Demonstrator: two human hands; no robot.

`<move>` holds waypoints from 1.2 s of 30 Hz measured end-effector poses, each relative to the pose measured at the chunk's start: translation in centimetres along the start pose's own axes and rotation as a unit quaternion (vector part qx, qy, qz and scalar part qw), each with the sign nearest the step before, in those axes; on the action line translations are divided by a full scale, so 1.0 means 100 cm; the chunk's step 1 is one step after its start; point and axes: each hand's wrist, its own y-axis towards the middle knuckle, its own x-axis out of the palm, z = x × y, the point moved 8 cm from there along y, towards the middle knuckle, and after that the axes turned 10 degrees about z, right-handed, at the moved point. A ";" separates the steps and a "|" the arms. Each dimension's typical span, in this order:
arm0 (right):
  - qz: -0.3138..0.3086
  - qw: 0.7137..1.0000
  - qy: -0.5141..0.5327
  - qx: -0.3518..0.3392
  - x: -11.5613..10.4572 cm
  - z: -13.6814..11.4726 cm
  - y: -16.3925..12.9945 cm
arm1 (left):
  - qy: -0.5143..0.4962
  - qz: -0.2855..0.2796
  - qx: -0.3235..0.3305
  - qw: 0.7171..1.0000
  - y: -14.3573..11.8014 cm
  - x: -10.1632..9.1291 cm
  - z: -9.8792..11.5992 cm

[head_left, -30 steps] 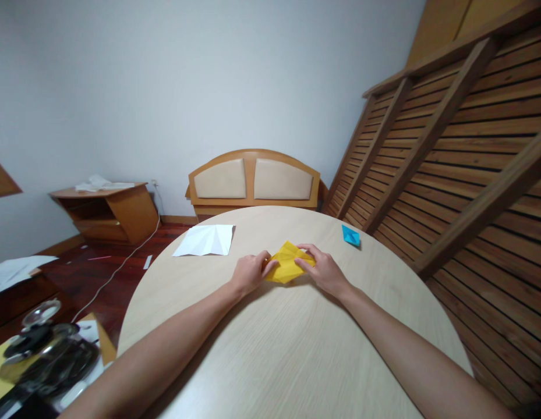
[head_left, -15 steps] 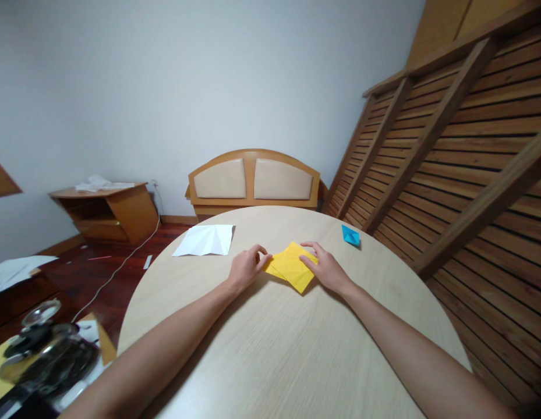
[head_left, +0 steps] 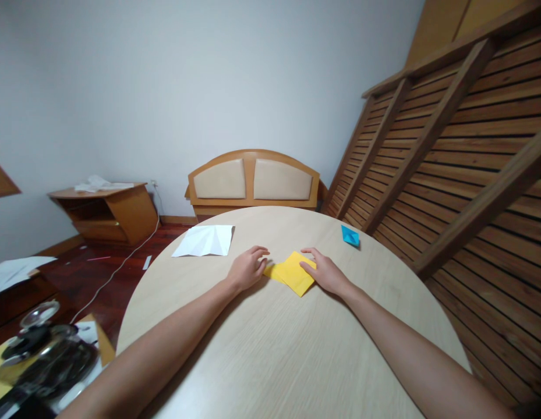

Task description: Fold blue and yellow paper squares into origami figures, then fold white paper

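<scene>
A folded yellow paper (head_left: 292,273) lies flat on the round light-wood table (head_left: 279,343), between my two hands. My left hand (head_left: 247,269) rests on the table with its fingertips pressing the paper's left corner. My right hand (head_left: 325,271) lies palm down with its fingers on the paper's right edge. Neither hand lifts the paper.
A creased white sheet (head_left: 204,240) lies at the table's far left. A small blue folded paper (head_left: 350,235) sits at the far right. A slatted wooden frame (head_left: 449,145) leans on the right. A metal pot (head_left: 47,355) stands low at the left.
The yellow paper was raised and held between both hands; now it is folded smaller and pressed flat on the table. Both hands flattened onto it.
</scene>
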 end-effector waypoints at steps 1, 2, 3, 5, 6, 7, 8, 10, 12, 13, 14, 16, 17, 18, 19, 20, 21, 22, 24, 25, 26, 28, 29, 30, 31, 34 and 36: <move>-0.003 1.000 -0.005 -0.006 0.002 -0.002 -0.001 | -0.026 -0.028 0.046 0.998 -0.003 0.005 0.013; -0.006 1.000 -0.012 -0.011 0.003 -0.004 -0.002 | -0.044 -0.062 0.083 0.994 -0.007 0.010 0.024; -0.009 1.000 -0.022 -0.017 0.003 -0.006 -0.002 | -0.052 -0.090 0.108 0.989 -0.011 0.015 0.034; -0.014 0.998 -0.056 -0.027 0.003 -0.010 -0.003 | -0.053 -0.130 0.140 0.980 -0.018 0.024 0.047; -0.013 0.996 -0.077 -0.035 0.002 -0.012 -0.003 | -0.052 -0.143 0.145 0.978 -0.020 0.027 0.050; -0.009 0.994 -0.097 -0.049 0.000 -0.016 -0.004 | -0.053 -0.155 0.150 0.975 -0.022 0.029 0.052; -0.003 0.991 -0.113 -0.068 -0.001 -0.020 -0.004 | -0.055 -0.163 0.152 0.973 -0.023 0.031 0.053; 0.005 0.985 -0.127 -0.116 -0.003 -0.030 -0.006 | -0.059 -0.169 0.156 0.971 -0.024 0.032 0.052; -0.012 0.979 -0.124 -0.161 0.002 -0.038 -0.009 | -0.063 -0.167 0.161 0.971 -0.023 0.031 0.050; -0.033 0.976 -0.119 -0.177 0.007 -0.041 -0.012 | -0.067 -0.167 0.166 0.970 -0.023 0.031 0.050; -0.061 0.973 -0.113 -0.190 0.013 -0.043 -0.015 | -0.072 -0.167 0.170 0.968 -0.023 0.031 0.050; -0.111 0.968 -0.107 -0.198 0.023 -0.043 -0.020 | -0.084 -0.169 0.176 0.966 -0.022 0.030 0.051; -0.129 0.966 -0.108 -0.195 0.027 -0.042 -0.021 | -0.086 -0.169 0.175 0.966 -0.022 0.030 0.051; -0.140 0.965 -0.114 -0.188 0.029 -0.040 -0.022 | -0.085 -0.170 0.173 0.966 -0.022 0.031 0.050; -0.147 0.965 -0.122 -0.179 0.030 -0.037 -0.023 | -0.081 -0.171 0.169 0.967 -0.021 0.031 0.049; -0.150 0.965 -0.131 -0.170 0.030 -0.034 -0.022 | -0.074 -0.172 0.165 0.968 -0.021 0.031 0.048; -0.151 0.965 -0.139 -0.161 0.029 -0.031 -0.022 | -0.068 -0.173 0.162 0.969 -0.021 0.032 0.047; -0.152 0.966 -0.145 -0.153 0.028 -0.029 -0.022 | -0.062 -0.173 0.159 0.970 -0.021 0.032 0.046; -0.152 0.967 -0.150 -0.141 0.025 -0.026 -0.021 | -0.053 -0.172 0.153 0.972 -0.021 0.033 0.043; -0.151 0.967 -0.152 -0.138 0.024 -0.025 -0.021 | -0.049 -0.171 0.150 0.972 -0.021 0.034 0.042; -0.151 0.967 -0.152 -0.136 0.023 -0.025 -0.020 | -0.046 -0.170 0.147 0.973 -0.021 0.034 0.041; -0.147 0.968 -0.151 -0.137 0.022 -0.027 -0.020 | -0.043 -0.170 0.141 0.974 -0.021 0.035 0.040; -0.144 0.968 -0.149 -0.139 0.022 -0.028 -0.020 | -0.042 -0.169 0.138 0.975 -0.021 0.035 0.040; -0.139 0.969 -0.146 -0.142 0.021 -0.029 -0.020 | -0.044 -0.169 0.138 0.975 -0.021 0.034 0.040; -0.135 0.970 -0.143 -0.145 0.021 -0.031 -0.020 | -0.047 -0.168 0.139 0.975 -0.021 0.034 0.040; -0.129 0.970 -0.140 -0.152 0.022 -0.032 -0.020 | -0.061 -0.168 0.152 0.972 -0.021 0.034 0.042; -0.136 0.969 -0.141 -0.148 0.023 -0.031 -0.021 | -0.067 -0.166 0.160 0.971 -0.022 0.033 0.042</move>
